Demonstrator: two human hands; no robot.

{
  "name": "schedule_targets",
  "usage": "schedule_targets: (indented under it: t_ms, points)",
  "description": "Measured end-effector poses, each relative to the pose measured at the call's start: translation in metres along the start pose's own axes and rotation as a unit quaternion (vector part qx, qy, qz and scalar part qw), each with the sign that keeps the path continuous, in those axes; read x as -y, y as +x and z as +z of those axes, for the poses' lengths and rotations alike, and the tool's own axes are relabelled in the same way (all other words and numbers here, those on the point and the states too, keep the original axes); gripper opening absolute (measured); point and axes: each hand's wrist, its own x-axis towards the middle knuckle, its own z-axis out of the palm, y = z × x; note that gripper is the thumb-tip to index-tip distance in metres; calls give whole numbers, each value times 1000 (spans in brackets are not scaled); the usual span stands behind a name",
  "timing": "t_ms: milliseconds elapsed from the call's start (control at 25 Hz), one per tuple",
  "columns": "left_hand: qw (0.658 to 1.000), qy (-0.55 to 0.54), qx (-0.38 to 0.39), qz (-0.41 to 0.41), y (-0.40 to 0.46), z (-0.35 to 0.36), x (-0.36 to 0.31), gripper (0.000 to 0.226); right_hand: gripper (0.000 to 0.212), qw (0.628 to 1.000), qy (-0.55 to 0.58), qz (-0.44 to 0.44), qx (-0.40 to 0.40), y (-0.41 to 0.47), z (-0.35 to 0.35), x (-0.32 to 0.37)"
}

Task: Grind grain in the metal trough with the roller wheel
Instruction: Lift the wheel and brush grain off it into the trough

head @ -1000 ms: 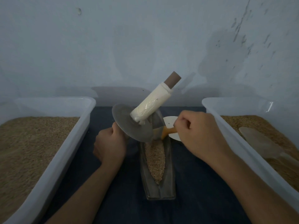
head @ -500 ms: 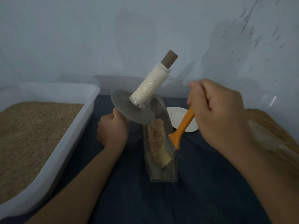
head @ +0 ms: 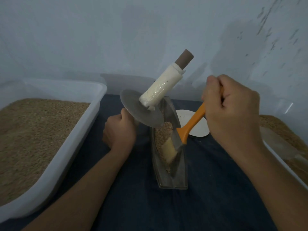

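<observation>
The metal trough (head: 173, 170) sits on the dark bench (head: 216, 197), with grain (head: 164, 132) piled inside. The roller wheel (head: 141, 110) is tipped up at the far end. The left hand (head: 119, 130) holds its hidden handle. The right hand (head: 231, 110) grips an orange brush (head: 190, 125). Sweep slowly toward the middle, so no grain spills out.

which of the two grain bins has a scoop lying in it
The bin on the right: a pale scoop lies on its grain. The white bin on the left shows only grain.
</observation>
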Motion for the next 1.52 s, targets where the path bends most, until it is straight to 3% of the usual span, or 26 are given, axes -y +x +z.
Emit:
schedule_targets:
  t_ms: [200,360,440,520,720,840,960,1040,1120,1160,1320,1520]
  points:
    - [1000,3,6,-12,-1,-2,1,54,48,999,-42,-4,22,-6,19,5]
    - [1000,1,9,-11,0,-2,0,53,48,998,24,57,-27,3,0,-3]
    - [1000,7,4,-16,2,-1,0,54,47,997,34,66,-9,6,-12,-2]
    - [1000,11,6,-17,2,0,-1,55,47,997,15,71,0,5,-21,-1]
    - [999,22,9,-27,3,0,-1,53,42,992,-37,100,-66,7,-35,-9]
    - [999,22,15,-23,4,0,-1,55,32,991,-71,76,-81,2,-34,-22]
    - [1000,8,22,-4,4,1,2,60,19,988,-147,18,-38,-12,-22,-34]
    - [1000,4,23,-1,4,0,2,60,5,968,-244,-36,44,-23,-14,-47]
    - [1000,5,24,4,4,0,2,61,28,924,-328,-36,194,-40,-7,-61]
    - [1000,6,23,8,4,0,2,62,32,920,-316,-20,231,-48,-6,-65]
    - [999,14,25,20,6,-1,3,63,19,927,-272,25,256,-67,-2,-65]
    - [999,34,29,22,4,-2,2,63,23,891,-262,120,351,-74,-4,-62]
